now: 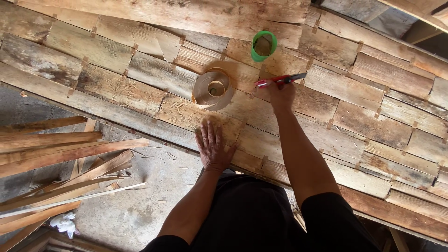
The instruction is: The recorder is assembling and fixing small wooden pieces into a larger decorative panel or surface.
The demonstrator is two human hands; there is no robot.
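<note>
My left hand (213,145) lies flat, fingers spread, on a large sheet of patched wood veneer pieces (116,88) near its front edge. My right hand (281,95) reaches farther out and grips a red-handled utility knife (279,80) held across the sheet. A roll of brown paper tape (213,88) rests on the veneer just left of the knife, beyond my left hand. A small green cup (263,45) stands behind the knife.
A pile of loose thin wood strips (51,158) lies on the concrete floor (140,205) at the left. A crumpled white scrap (64,223) sits below it. Small tape patches join the veneer pieces all over the sheet.
</note>
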